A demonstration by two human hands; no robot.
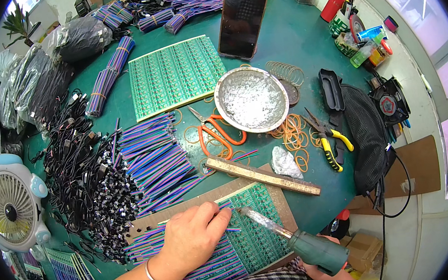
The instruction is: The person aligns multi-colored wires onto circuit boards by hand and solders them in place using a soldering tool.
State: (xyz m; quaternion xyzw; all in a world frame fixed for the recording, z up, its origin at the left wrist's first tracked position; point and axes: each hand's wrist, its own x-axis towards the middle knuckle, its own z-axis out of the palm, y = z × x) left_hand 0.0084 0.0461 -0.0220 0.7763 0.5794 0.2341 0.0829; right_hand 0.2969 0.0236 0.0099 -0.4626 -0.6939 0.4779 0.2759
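My left hand [190, 237] is closed in a pinch over a green circuit board panel [260, 239], at the end of a thin multicoloured ribbon wire mostly hidden under the fingers. Many such ribbon wires [209, 268] lie side by side across the panel's left part. My right hand [317, 275], partly hidden behind the handle, grips a green-handled soldering iron [321, 252]. The iron's tip points left and sits just beside my left fingertips, above the panel's upper edge. A brown board [281, 204] lies under the panel.
A wooden bar [262, 175], a metal bowl of silvery flakes [251, 99], scissors [218, 135] and pliers [329, 138] lie beyond. Wire bundles [155, 157] and black cables [70, 171] spread leftward near a fan [11, 203]. A phone [244, 22] stands by another panel [174, 74].
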